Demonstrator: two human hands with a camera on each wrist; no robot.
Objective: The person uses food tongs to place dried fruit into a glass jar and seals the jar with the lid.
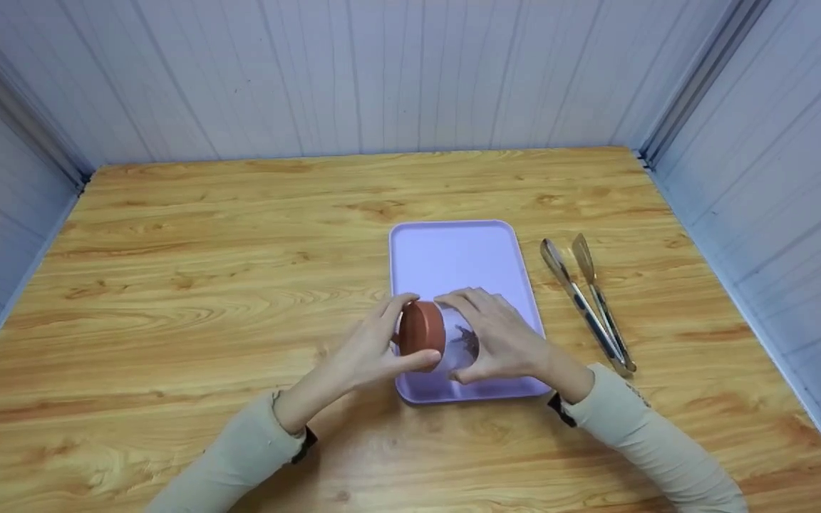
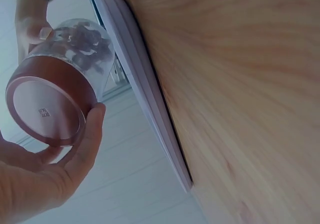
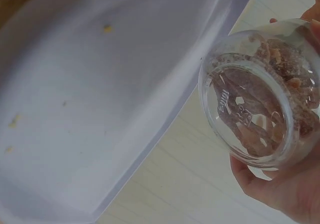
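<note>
A clear plastic jar (image 3: 250,109) lies on its side in the air over the lilac tray (image 1: 460,249), its brown lid (image 1: 421,336) facing left. Brown, dried-looking pieces (image 3: 295,64) show through its wall and base. My left hand (image 1: 375,349) grips the lid, thumb at the near side and fingers at the far side. Around the body of the jar curls my right hand (image 1: 503,338), its thumb near the base. In the left wrist view a small square stamp marks the lid's flat top, and the lid sits on the jar.
Right of the tray, metal tongs (image 1: 592,306) with dark grips lie spread on the wooden table (image 1: 204,285). A few yellow crumbs (image 3: 107,28) dot the tray. Pale panel walls (image 1: 382,78) border the table at the back and both sides.
</note>
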